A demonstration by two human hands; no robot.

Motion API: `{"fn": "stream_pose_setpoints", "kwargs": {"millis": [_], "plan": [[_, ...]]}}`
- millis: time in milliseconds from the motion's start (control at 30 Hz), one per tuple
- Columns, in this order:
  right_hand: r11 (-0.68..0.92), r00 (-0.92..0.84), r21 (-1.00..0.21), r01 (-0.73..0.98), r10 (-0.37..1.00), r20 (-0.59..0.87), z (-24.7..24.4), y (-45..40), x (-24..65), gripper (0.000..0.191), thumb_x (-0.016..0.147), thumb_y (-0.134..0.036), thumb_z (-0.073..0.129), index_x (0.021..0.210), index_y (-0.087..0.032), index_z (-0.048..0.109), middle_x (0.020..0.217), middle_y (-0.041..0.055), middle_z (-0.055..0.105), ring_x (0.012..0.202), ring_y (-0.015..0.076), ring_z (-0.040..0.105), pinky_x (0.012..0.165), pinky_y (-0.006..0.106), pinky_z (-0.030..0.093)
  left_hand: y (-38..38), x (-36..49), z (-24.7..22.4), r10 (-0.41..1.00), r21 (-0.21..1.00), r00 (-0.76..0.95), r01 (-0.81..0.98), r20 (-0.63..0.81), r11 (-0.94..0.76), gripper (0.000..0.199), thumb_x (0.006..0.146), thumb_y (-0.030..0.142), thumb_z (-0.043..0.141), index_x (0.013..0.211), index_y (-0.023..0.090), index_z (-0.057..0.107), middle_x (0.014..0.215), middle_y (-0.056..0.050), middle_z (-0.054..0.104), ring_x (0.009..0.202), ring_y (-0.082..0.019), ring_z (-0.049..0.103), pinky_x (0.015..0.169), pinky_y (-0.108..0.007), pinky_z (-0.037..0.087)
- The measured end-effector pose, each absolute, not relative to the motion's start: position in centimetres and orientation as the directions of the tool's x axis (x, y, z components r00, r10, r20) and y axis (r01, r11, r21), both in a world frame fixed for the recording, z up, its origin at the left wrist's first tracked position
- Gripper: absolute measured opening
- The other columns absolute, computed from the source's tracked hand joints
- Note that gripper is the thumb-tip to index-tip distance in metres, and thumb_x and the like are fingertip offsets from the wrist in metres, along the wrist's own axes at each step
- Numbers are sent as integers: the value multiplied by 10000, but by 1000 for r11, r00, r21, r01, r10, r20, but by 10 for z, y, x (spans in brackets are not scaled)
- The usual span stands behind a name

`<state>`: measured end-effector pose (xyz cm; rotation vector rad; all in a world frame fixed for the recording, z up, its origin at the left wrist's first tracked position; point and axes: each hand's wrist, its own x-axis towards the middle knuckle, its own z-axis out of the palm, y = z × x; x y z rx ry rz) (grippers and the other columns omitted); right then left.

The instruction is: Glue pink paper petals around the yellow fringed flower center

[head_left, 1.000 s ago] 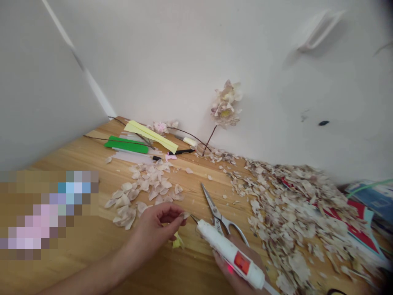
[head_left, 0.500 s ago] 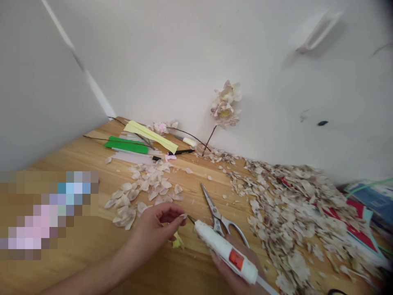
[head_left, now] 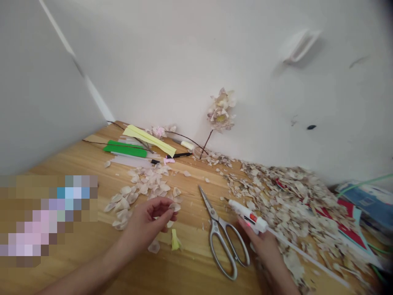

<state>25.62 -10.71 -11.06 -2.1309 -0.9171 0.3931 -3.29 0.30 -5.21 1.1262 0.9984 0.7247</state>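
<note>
Craft table [head_left: 190, 266], glue gun [head_left: 243, 211], petals [head_left: 124, 203]

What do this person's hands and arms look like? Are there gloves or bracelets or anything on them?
The left hand and right hand are both bare, with no gloves. No sleeve, watch or bracelet shows on either arm, as far up as the picture goes. I see no rings, but some fingers are hidden, so I can't be sure.
</note>
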Motion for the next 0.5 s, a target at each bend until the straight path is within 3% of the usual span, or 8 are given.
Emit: {"fn": "stream_pose_setpoints", "kwargs": {"millis": [167,333,433,500], "plan": [[-481,660,-734,479,749,-60,-113,-102,255,419,595,-508,597,807,-157,684,795,80,723,812,297,642,701,362,494,5,-40,-52,875,954,404,-14,-268,299,268,597,331,691,782,162,595,679,-24,683,664,-184,657,468,-219,475],[-525,627,-637,565,775,-81,-101,-111,258,457,584,-540,590,824,-155,643,776,84,710,780,302,637,674,360,484,6,-46,-52,877,956,415,-50,-244,290,286,640,327,672,854,161,581,715,-28,681,679,-176,654,489,-222,484],[-587,653,-473,657,756,-32,-84,-139,269,449,554,-557,615,816,-193,612,769,83,697,718,298,640,628,369,483,9,-48,-52,884,962,410,-51,-225,268,290,663,334,656,879,157,578,718,-36,677,690,-180,651,495,-228,489],[-662,680,-288,692,732,-46,-71,-160,269,342,572,-578,594,632,-242,570,623,65,665,614,282,634,573,371,480,10,-50,-51,886,965,412,-58,-211,257,286,669,347,649,873,159,581,717,-38,679,700,-187,651,499,-234,493]]}}
